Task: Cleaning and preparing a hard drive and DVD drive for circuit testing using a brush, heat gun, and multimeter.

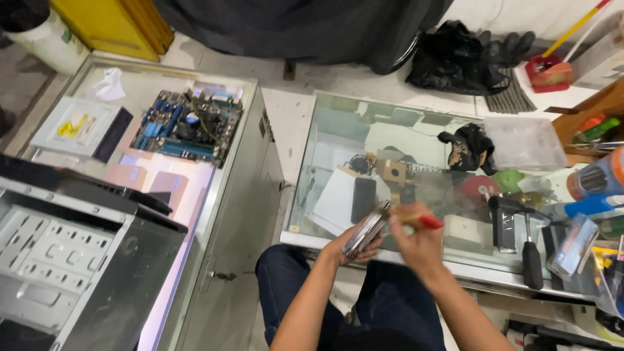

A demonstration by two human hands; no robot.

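Observation:
My left hand [346,247] grips a flat silver metal part [366,230], held edge-up over my lap in front of a glass counter [325,104]. My right hand [418,242] holds a small brush with a wooden handle and a red end [416,220]; its tip touches the top of the metal part. Both hands are close together at the counter's near edge. My legs in dark trousers [286,279] are below them.
An open grey computer case [78,260] lies at the left. A blue motherboard [188,127] and an optical drive [81,127] rest on a second glass counter. Screwdrivers [531,253], spray cans [595,179] and a clear plastic box [526,143] sit at the right.

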